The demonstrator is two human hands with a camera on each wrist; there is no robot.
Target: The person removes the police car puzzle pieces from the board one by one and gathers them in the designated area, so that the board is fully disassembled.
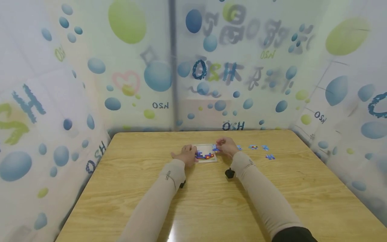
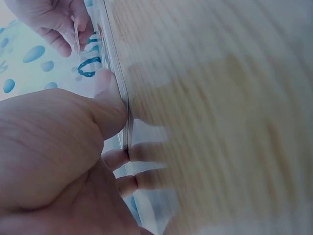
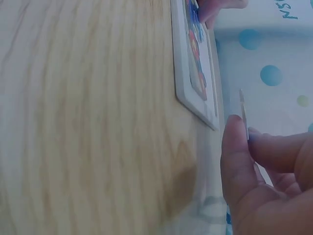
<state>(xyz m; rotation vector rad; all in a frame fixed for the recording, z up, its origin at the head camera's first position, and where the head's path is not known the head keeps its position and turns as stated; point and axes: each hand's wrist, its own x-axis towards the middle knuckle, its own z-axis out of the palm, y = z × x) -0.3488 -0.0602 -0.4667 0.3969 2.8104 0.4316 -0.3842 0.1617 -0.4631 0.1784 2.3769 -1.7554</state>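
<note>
A white-framed jigsaw puzzle board (image 1: 206, 161) lies on the table, its lower part filled with red, yellow and blue pieces. At its left side, my left hand (image 1: 186, 156) holds the frame; in the left wrist view its thumb (image 2: 110, 105) lies against the edge and fingertips touch the tabletop. My right hand (image 1: 227, 146) pinches a blue puzzle piece (image 1: 215, 147) at the board's right side. In the right wrist view that thin piece (image 3: 244, 110) stands edge-on between thumb and finger, raised above the table and apart from the board (image 3: 183, 90).
Several loose blue pieces lie right of the right hand, among them one puzzle piece (image 1: 265, 147) at the back and another piece (image 1: 270, 157) nearer. The wooden table (image 1: 199, 208) ends at a patterned curtain (image 1: 145, 114) behind and on both sides.
</note>
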